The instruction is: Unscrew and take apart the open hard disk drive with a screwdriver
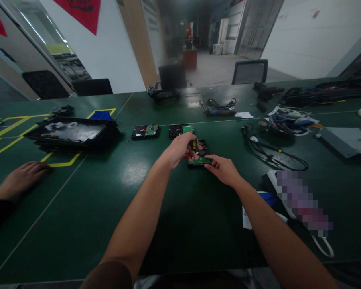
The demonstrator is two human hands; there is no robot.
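My left hand (180, 150) is closed around a small black-and-yellow screwdriver (194, 144), held upright over a hard drive (197, 162). The drive lies on the green table with its green circuit board facing up. My right hand (222, 169) grips the drive's right edge between thumb and fingers. The screwdriver's tip is hidden behind my left fingers. Just beyond my left hand lies a second hard drive (180, 130), board side up. A third hard drive (145, 131) rests farther left, apart from both hands.
Black plastic trays (75, 134) stand at the left, near another person's hand (27, 176). Black cables (273, 154), a bundle of wires (291, 120) and a grey metal box (345, 140) lie at the right. A white power strip (284, 194) is beside my right forearm.
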